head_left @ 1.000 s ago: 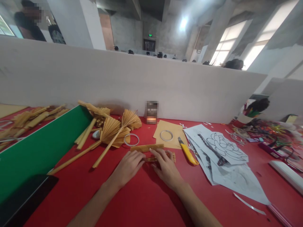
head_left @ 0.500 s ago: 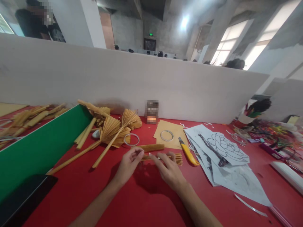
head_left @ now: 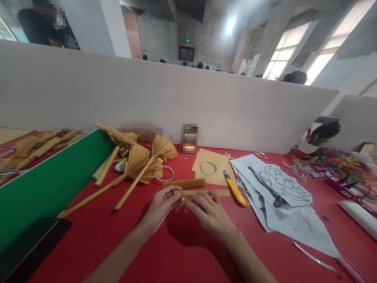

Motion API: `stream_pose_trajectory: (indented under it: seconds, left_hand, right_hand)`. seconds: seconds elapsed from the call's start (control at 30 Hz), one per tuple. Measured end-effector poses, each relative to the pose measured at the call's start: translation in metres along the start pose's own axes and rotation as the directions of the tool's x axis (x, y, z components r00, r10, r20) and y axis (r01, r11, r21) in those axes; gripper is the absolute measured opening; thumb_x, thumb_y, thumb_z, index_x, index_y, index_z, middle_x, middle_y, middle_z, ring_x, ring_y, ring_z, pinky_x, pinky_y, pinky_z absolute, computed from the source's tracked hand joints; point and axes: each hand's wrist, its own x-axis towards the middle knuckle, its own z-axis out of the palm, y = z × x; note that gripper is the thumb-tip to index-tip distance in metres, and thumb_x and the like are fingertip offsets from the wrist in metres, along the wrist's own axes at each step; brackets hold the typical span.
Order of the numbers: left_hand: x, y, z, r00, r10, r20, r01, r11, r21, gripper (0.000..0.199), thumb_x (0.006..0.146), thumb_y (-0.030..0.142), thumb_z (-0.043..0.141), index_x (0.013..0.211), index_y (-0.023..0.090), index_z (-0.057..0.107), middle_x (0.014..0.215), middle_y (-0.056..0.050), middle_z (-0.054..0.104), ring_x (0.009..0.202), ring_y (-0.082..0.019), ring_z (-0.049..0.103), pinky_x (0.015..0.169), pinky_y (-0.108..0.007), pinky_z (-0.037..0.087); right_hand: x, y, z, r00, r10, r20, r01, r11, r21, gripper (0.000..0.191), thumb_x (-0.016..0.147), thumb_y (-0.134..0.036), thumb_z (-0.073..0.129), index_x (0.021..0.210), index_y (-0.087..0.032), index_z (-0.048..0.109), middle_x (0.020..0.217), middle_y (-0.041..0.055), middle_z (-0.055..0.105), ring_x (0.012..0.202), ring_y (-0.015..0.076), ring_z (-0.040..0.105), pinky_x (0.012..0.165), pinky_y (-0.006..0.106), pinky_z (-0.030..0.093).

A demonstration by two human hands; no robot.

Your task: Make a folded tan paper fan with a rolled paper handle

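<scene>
A narrow folded tan paper strip (head_left: 222, 193) lies crosswise in front of me, its pleats pressed together. My left hand (head_left: 161, 207) pinches the strip's left end between thumb and fingers. Over its middle, my right hand (head_left: 211, 212) curls its fingers onto the paper, hiding part of it. Between both sets of fingertips shows a small white bit (head_left: 183, 199), too small to name. Just behind the strip rests a second folded paper bundle (head_left: 188, 183). A yellow utility knife (head_left: 235, 191) lies right of my right hand, blade pointing away.
Pleated paper fans (head_left: 140, 163) and rolled sticks lie left, beside a green divider (head_left: 59, 177). Two rings, one a tape-like ring (head_left: 208, 168) on tan paper (head_left: 200, 157), lie behind. Drawing sheets (head_left: 284, 184) spread right. A white partition (head_left: 165, 98) stands at the back.
The strip has turned from showing spread pleats to a flat, closed face. My hands stay close together, with fingertips slightly shifted around the small white bit.
</scene>
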Motion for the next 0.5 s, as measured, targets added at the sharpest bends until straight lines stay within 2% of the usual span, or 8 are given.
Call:
stream_pose_trajectory:
  seconds: [0.1, 0.23, 0.3, 0.37, 0.5]
  left_hand:
    - [0.003, -0.004, -0.002, 0.998, 0.047, -0.035, -0.042, 0.992, 0.117, 0.047, 0.072, 0.044, 0.091, 0.103, 0.014, 0.071, 0.087, -0.007, 0.079, 0.078, -0.018, 0.075, 0.077, -0.028, 0.061]
    - [0.006, -0.011, -0.003, 0.997, 0.073, 0.034, -0.078, 0.979, 0.189, 0.048, 0.077, 0.051, 0.085, 0.104, 0.015, 0.071, 0.093, -0.009, 0.081, 0.087, -0.024, 0.078, 0.087, -0.037, 0.062]
    - [0.006, -0.014, -0.004, 0.995, 0.073, 0.075, -0.087, 0.975, 0.207, 0.047, 0.079, 0.051, 0.083, 0.106, 0.015, 0.071, 0.096, -0.010, 0.081, 0.091, -0.026, 0.079, 0.090, -0.039, 0.062]
    - [0.007, -0.017, -0.004, 0.992, 0.072, 0.104, -0.094, 0.970, 0.223, 0.044, 0.082, 0.051, 0.080, 0.107, 0.015, 0.072, 0.099, -0.010, 0.082, 0.093, -0.026, 0.079, 0.091, -0.039, 0.062]
    - [0.008, -0.019, -0.006, 0.990, 0.088, 0.115, -0.113, 0.965, 0.236, 0.043, 0.084, 0.051, 0.078, 0.107, 0.015, 0.072, 0.102, -0.011, 0.081, 0.092, -0.026, 0.079, 0.089, -0.038, 0.063]
  right_hand:
    - [-0.002, -0.003, 0.008, 0.970, 0.244, 0.006, -0.236, 0.929, 0.284, 0.033, 0.105, -0.011, 0.049, 0.131, -0.026, 0.062, 0.109, 0.0065, 0.071, 0.100, 0.0199, 0.063, 0.092, 0.037, 0.040]
    - [0.002, -0.009, 0.009, 0.876, 0.458, 0.155, -0.459, 0.688, 0.563, 0.019, 0.103, -0.019, 0.055, 0.117, -0.025, 0.066, 0.101, 0.0039, 0.069, 0.092, 0.0198, 0.061, 0.085, 0.033, 0.045]
    - [0.003, -0.011, 0.009, 0.837, 0.502, 0.216, -0.511, 0.580, 0.634, 0.017, 0.104, -0.023, 0.053, 0.114, -0.024, 0.066, 0.098, 0.0034, 0.068, 0.089, 0.0194, 0.060, 0.083, 0.032, 0.047]
    - [0.003, -0.012, 0.008, 0.817, 0.522, 0.246, -0.532, 0.515, 0.672, 0.016, 0.105, -0.026, 0.050, 0.113, -0.022, 0.063, 0.097, 0.0031, 0.067, 0.087, 0.0188, 0.059, 0.081, 0.030, 0.047]
    - [0.001, -0.011, 0.009, 0.808, 0.537, 0.242, -0.538, 0.506, 0.675, 0.013, 0.105, -0.030, 0.050, 0.111, -0.022, 0.058, 0.097, 0.0029, 0.064, 0.086, 0.0183, 0.058, 0.080, 0.029, 0.047]
